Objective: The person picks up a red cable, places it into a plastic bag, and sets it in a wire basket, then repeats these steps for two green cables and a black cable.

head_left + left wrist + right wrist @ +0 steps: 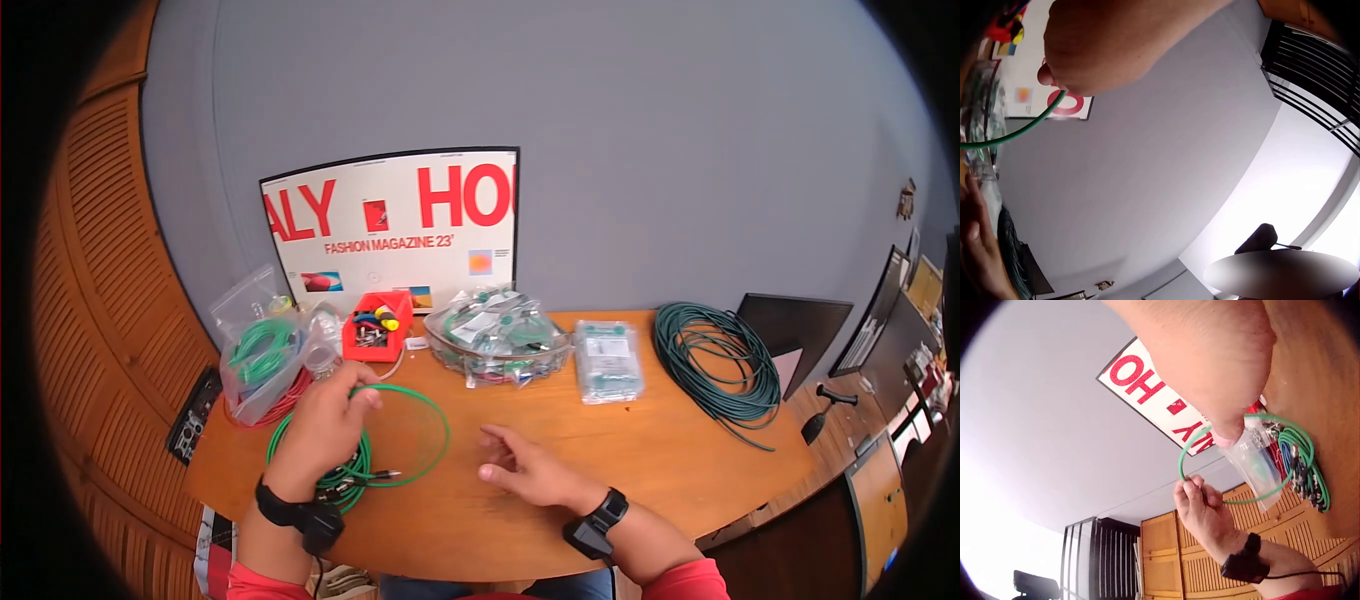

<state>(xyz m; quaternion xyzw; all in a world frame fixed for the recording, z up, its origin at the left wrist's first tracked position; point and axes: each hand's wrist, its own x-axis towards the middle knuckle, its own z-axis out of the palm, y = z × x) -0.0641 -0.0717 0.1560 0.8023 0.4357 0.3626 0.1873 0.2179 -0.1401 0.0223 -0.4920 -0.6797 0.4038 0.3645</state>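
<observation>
My left hand (325, 428) pinches a green cable (446, 425) between thumb and fingers, raised over the left part of the table. From these fingers the cable bows out in a wide loop. Under the left forearm lies a bundle of coiled green cables (1307, 453) with dark and metal end connectors (388, 475). My right hand (535, 474) hovers near the middle of the table, its fingers loosely bent and holding nothing. In the right wrist view, the cable loop passes behind the right hand's fingertips.
On the left, a clear bag (262, 350) holds green cable beside red cable (290, 395). Behind are a red bin (372, 347) of connectors and a basket (540, 363) of bagged parts. Rightward lie bagged packs (610, 362) and a large dark green cable coil (690, 365). A framed poster (400, 200) stands behind.
</observation>
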